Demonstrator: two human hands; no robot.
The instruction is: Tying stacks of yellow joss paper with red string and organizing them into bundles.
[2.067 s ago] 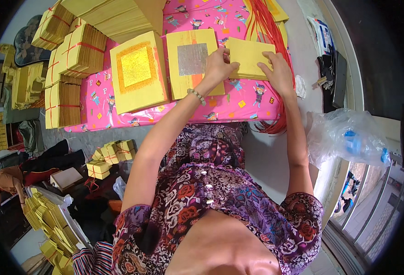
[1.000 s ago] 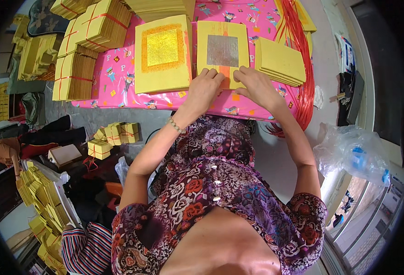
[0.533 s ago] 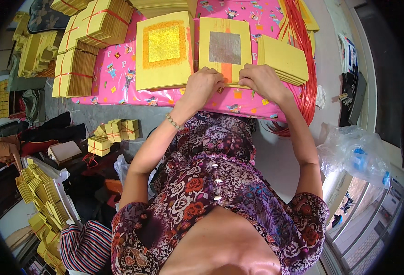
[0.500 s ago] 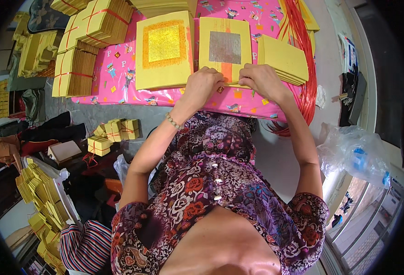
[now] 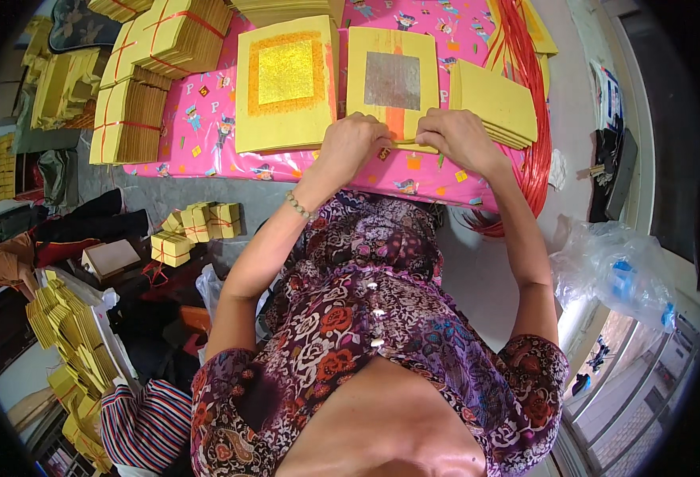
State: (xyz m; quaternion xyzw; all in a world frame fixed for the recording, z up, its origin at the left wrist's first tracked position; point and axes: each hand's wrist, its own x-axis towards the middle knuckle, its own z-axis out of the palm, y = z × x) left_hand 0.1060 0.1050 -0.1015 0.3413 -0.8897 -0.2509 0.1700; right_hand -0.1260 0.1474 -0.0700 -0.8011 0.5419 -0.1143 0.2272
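Observation:
A yellow paper sheet with a silver square and an orange stripe (image 5: 393, 81) lies before me on the table. My left hand (image 5: 353, 146) is closed on its near edge, left of the stripe. At the right part of that same edge, my right hand (image 5: 458, 140) pinches the paper with curled fingers. The fingertips are partly hidden, and how many layers they hold I cannot tell. To the left lies a stack of yellow paper with a gold square (image 5: 287, 71) on top. Folded yellow papers (image 5: 494, 102) are piled on the right.
A pink patterned cloth (image 5: 207, 119) covers the table. Bundles of yellow paper tied with red string (image 5: 130, 119) stand at left. Red strands (image 5: 531, 103) hang over the right side. Another person's striped sleeve (image 5: 147, 425) shows at lower left, near more yellow stacks (image 5: 68, 322).
Both hands stay on the sheet's near edge, with barely any movement of the fingers. The whole view has shifted very slightly.

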